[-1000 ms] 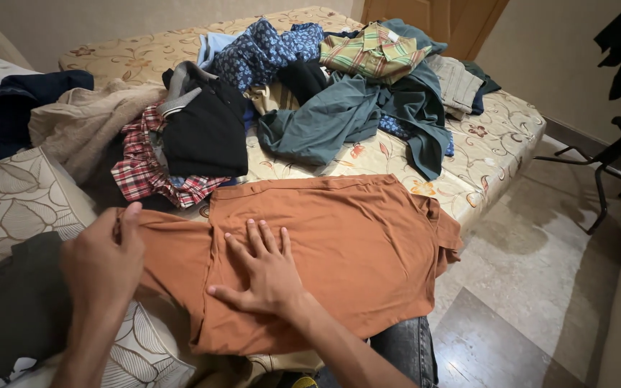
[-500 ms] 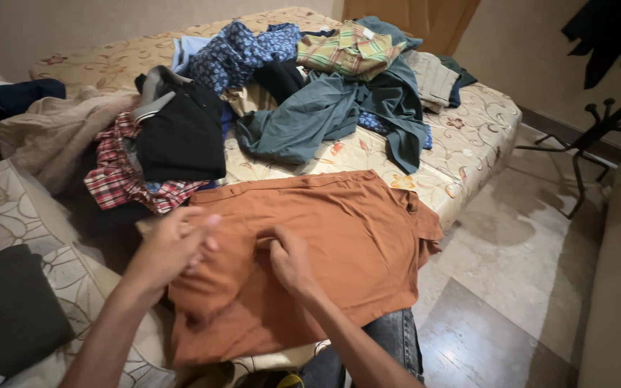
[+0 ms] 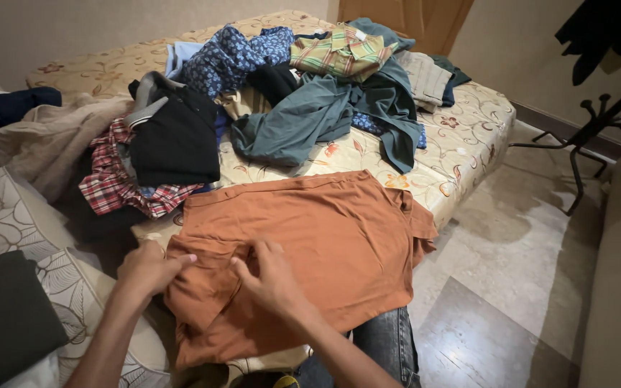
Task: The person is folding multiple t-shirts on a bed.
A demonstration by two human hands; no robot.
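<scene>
Two hands work one garment in the head view, the only view there is. An orange shirt [image 3: 310,244] lies spread on the near edge of the bed [image 3: 468,136], its hem hanging toward the person's knee. The left hand [image 3: 149,267] grips the shirt's folded left edge, fingers closed on the cloth. The right hand [image 3: 267,276] presses beside it, fingertips pinching a ridge of fabric near the fold. The shirt looks light, soft and limp; it will sag and crease wherever unsupported, so the folded edge and hem corners seem the best holds. Behind it lies a heap of clothes [image 3: 282,93], with a plaid shirt [image 3: 120,183] nearer. Half a second earlier, the left hand was raised above the cloth; now it is down on the edge.
</scene>
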